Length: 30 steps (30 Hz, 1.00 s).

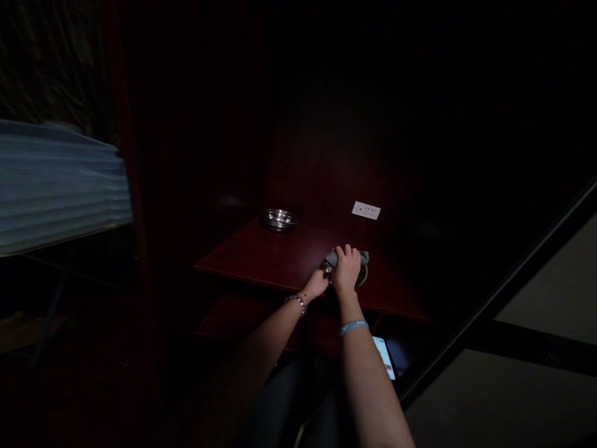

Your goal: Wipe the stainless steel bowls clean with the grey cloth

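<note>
My right hand (347, 267) presses a grey-blue cloth (332, 257) with bent fingers over a round, shiny thing (362, 275), whose rim shows at the right. Beside it, my left hand (317, 283) is closed at the left edge of that same thing. Some bright metal glints between the two hands, but the kind of thing is mostly hidden by the hands and cloth. Both hands are above the front part of a dark red shelf (261, 256). Farther back on the shelf, toward the left, lies a small stack of shiny metal dishes (278, 220).
A white panel with dark marks (366, 210) is at the back. Below the shelf edge, a lit phone (384, 358) lies near my right forearm. Ribbed, pale-blue stacked material (60, 186) stands at left. A dark slanting edge (494, 286) runs along the right.
</note>
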Motion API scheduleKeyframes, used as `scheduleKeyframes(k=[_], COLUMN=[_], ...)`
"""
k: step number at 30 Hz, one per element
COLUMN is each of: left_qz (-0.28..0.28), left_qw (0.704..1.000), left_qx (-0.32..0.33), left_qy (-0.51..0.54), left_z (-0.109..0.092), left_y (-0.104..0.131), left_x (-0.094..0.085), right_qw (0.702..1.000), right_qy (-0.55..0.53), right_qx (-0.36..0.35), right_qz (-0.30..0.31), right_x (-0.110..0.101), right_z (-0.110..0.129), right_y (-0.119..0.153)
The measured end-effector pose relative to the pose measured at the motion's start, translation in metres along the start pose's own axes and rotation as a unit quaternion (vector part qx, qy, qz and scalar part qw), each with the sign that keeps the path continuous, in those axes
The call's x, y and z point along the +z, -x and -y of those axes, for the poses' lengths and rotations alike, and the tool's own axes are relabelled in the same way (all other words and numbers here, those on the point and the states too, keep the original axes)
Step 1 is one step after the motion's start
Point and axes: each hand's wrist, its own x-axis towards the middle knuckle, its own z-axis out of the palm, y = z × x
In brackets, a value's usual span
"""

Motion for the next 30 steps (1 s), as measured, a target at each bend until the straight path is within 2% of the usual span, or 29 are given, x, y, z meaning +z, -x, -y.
scheduleKeyframes(k=[6, 12, 17, 20, 22, 25, 30], left_qz=[0.006, 0.005, 0.0, -0.004, -0.013, -0.031, -0.022], left_qw=[1.0, 1.0, 0.999, 0.997, 0.995, 0.998, 0.999], left_qx=[-0.026, -0.009, -0.014, -0.038, -0.044, -0.016, 0.002], left_qy=[0.001, 0.013, -0.031, -0.073, -0.085, -0.044, 0.024], left_z=[0.0, 0.001, -0.001, -0.005, -0.006, -0.007, -0.007], left_y=[0.001, 0.001, 0.0, 0.001, 0.001, 0.002, 0.003], left_x=[0.0, 0.0, 0.0, 0.0, 0.0, 0.001, 0.002], right_qw=[1.0, 1.0, 1.0, 1.0, 0.999, 0.993, 0.96], right_qy=[-0.015, -0.014, -0.012, -0.009, -0.016, -0.045, -0.134], right_qx=[-0.005, -0.007, -0.002, 0.013, 0.037, 0.099, 0.23], right_qz=[0.007, 0.005, 0.004, -0.01, -0.024, -0.046, -0.084], right_x=[0.0, 0.0, 0.002, 0.002, 0.003, 0.002, 0.005], right_z=[0.003, 0.003, 0.0, -0.004, -0.006, -0.01, -0.014], right_y=[0.0, 0.0, -0.001, -0.001, -0.001, -0.001, -0.002])
